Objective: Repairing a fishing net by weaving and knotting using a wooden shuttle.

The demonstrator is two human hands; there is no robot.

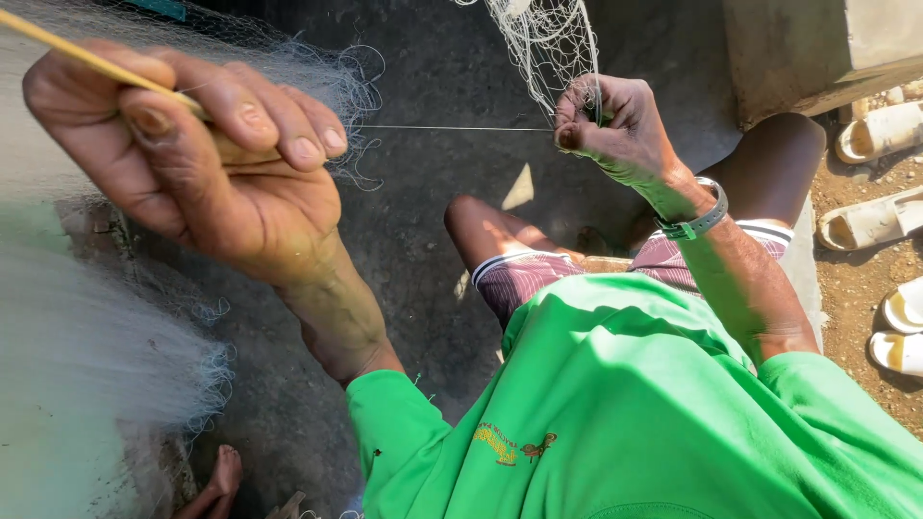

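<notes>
Gripping a yellow netting needle [67, 50] in the clenched left hand [192, 144], raised at the left. Drawing a thin thread [452, 128] taut across to the right hand [615, 130], which is pinching the pale, fine-meshed net [543, 38] hanging above the knees. Seemingly tightening a knot; probably needing steady tension and a firm pinch.

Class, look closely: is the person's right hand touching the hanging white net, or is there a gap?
Touching. The head view shows the right hand pinching the hanging net between its fingers.
</notes>
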